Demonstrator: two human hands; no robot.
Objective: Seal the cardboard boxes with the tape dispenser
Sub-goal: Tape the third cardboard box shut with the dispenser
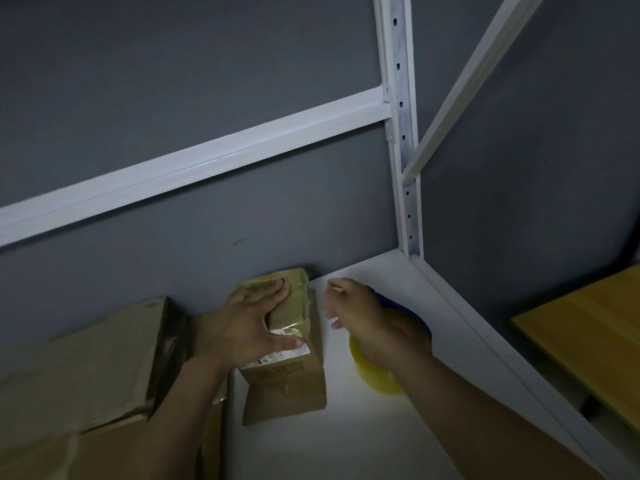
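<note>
Small brown cardboard box (287,386) upright on white shelf board (363,427), far end close to dark grey wall (173,64). Top wrapped in glossy clear tape (298,303); white printed label (277,357) on near upper edge.

L hand (249,323) flat on box top, fingers straight & spread, fingertips toward wall, thumb along near edge by label. Pressing down, not gripping.

R hand (360,310) just right of box, not touching it, lying over tape dispenser w/ blue handle and yellowish roll (375,375). Blue part visible behind knuckles, roll under wrist, low on shelf board. Fingertips toward box, blurred; palm hides handle, so cannot tell if closed round it or only resting on top.

Larger crumpled brown cardboard boxes (86,358) at left, touching L forearm side, approx level w/ small box top; dark gap between them and small box.

White metal rack upright w/ row of holes (401,133) at shelf back corner; white horizontal crossbar (207,161) running left from it across wall, diagonal white brace (478,64) going up right.

Light wooden tabletop (588,334) at right, beyond shelf edge and apart from rack.
</note>
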